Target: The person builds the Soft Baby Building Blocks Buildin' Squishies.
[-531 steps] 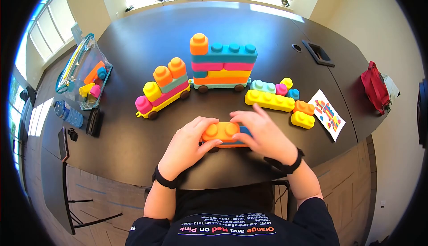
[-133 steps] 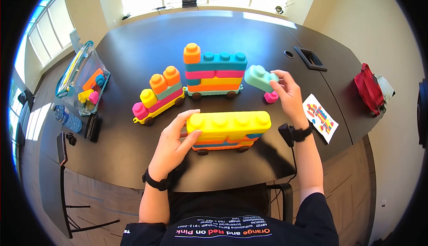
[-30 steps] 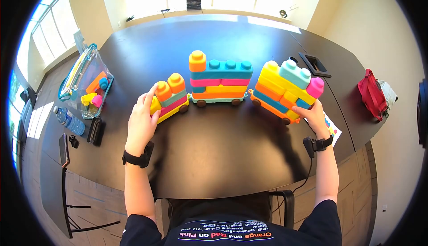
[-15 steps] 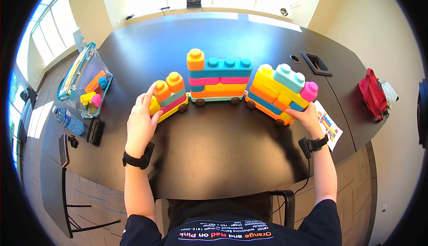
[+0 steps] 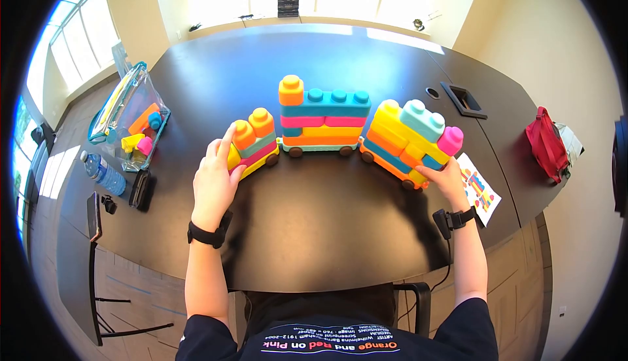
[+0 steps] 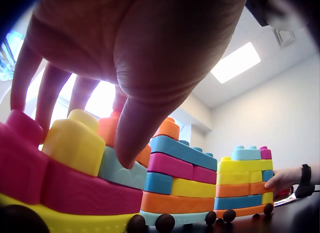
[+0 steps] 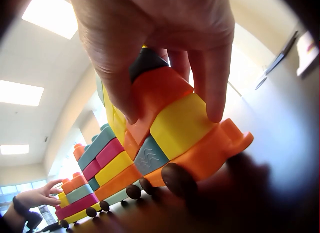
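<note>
Three toy block wagons stand in a curved row on the dark table (image 5: 314, 230). My left hand (image 5: 214, 178) grips the left wagon (image 5: 260, 155), thumb on the near side and fingers over the far side, hiding its front pink block in the head view. The middle wagon (image 5: 327, 123) carries teal, pink, yellow and orange bricks, with an orange block on top. My right hand (image 5: 449, 179) holds the outer end of the right wagon (image 5: 392, 140), which has a mint brick (image 5: 422, 120) and a pink block (image 5: 450, 140) on top. Its inner end sits right at the middle wagon.
A printed sheet (image 5: 481, 191) lies beyond my right hand, with a red bag (image 5: 541, 144) farther right. To the left stand a clear bag (image 5: 121, 142) of loose blocks, a water bottle (image 5: 104, 172) and a black case (image 5: 139, 189).
Loose bricks from the right have gone onto the third wagon, which moved from in front of me to the row's right end. In the last second it shifted left against the middle wagon.
</note>
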The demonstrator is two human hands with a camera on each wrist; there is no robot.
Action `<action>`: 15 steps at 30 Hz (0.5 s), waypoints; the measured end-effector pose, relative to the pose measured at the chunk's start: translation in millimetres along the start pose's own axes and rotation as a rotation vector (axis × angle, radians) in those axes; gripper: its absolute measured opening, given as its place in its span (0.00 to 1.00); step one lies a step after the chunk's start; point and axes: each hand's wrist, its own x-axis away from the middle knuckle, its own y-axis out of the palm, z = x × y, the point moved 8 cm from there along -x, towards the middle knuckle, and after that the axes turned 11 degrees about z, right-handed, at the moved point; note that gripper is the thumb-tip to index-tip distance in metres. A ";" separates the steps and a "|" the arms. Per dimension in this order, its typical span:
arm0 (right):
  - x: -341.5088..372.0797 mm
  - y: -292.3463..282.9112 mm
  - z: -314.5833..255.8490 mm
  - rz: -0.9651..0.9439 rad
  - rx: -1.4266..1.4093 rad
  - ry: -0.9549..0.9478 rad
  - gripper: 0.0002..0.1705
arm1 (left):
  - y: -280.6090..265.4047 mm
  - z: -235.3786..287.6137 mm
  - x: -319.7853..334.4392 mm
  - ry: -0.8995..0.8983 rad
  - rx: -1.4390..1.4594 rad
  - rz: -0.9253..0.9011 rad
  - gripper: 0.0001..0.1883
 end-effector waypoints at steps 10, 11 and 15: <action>26.6 -89.2 -50.0 0.327 -0.034 -0.415 0.67 | -132.9 -33.7 22.6 0.018 0.128 0.762 0.44; 42.4 -113.3 -64.1 0.443 -0.011 -0.440 0.66 | -158.2 -48.5 36.7 -0.033 0.195 0.888 0.39; 110.9 -200.8 -90.5 0.903 0.048 -0.608 0.54 | -248.0 -74.9 108.0 -0.241 0.133 1.268 0.29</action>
